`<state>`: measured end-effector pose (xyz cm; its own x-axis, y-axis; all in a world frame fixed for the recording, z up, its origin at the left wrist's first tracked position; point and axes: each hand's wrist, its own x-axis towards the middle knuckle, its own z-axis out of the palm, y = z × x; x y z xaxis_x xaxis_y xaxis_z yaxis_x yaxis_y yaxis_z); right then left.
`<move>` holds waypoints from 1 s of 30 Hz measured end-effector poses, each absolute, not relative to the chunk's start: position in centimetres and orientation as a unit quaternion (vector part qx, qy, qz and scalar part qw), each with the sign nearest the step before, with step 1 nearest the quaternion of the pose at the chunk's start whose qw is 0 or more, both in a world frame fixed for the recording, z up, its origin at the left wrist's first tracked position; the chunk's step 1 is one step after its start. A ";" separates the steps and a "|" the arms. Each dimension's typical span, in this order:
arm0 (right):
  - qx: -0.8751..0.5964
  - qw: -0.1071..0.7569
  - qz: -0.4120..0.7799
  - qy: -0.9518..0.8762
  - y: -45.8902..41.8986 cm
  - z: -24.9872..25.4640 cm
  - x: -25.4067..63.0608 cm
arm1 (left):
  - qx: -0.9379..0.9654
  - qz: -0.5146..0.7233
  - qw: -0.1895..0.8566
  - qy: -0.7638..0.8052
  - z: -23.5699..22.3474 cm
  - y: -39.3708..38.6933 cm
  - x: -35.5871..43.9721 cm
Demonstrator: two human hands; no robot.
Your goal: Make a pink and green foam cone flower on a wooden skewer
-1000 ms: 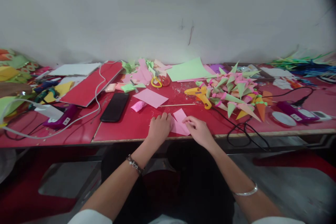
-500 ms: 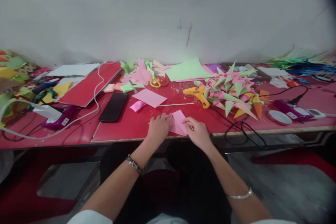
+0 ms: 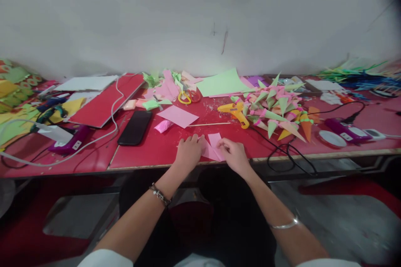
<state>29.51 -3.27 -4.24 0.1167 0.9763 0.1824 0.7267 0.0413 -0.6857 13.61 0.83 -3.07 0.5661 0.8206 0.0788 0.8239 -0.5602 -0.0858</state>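
Pink paper [image 3: 214,138] lies at the table's front edge between my hands. A slanting line divides it into two parts; whether that is a fold or two separate pieces I cannot tell. The fingers of my left hand [image 3: 189,151] are closed on the paper's left part. On the right part, my right hand [image 3: 232,153] has thumb and fingers pinched at the edge. Just beyond lie a pink sheet [image 3: 178,116], a thin stick [image 3: 209,124], and a small pink packet [image 3: 163,126]. A yellow glue gun [image 3: 235,112] rests on its side farther right.
Left are a black phone [image 3: 135,127], a red board [image 3: 105,102] and a purple power strip [image 3: 69,142] with a white cable. Yellow-handled scissors [image 3: 184,98] lie behind. Right, a heap of paper cones [image 3: 275,106], a black cord [image 3: 282,156] and a white dish [image 3: 332,138].
The two parts of the pink paper have spread apart slightly, with a V-shaped gap at the top. My right hand has turned a little; my left hand stays nearly in place.
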 end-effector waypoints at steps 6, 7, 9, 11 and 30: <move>-0.690 0.349 0.132 -0.620 -4.3 -4.4 30.0 | -0.883 -0.022 0.050 -0.466 -3.2 0.9 13.6; -0.694 0.354 0.127 -0.614 -4.4 -4.4 30.3 | -0.883 -0.025 0.048 -0.467 -3.2 0.9 13.6; -0.702 0.366 0.120 -0.599 -4.8 -4.5 31.0 | -0.882 -0.031 0.043 -0.468 -3.3 0.9 13.7; -0.710 0.381 0.111 -0.582 -5.1 -4.3 31.6 | -0.882 -0.039 0.037 -0.468 -3.3 1.0 13.7; -0.635 0.401 0.192 -0.633 -2.3 -2.9 27.1 | -0.721 -0.299 -0.415 -0.466 0.1 5.6 11.1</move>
<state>27.08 -2.35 -2.91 0.1264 0.9563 0.2637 0.6493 0.1213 -0.7508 11.11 5.59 0.06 0.3857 0.9216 0.0441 0.4242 -0.2196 0.8785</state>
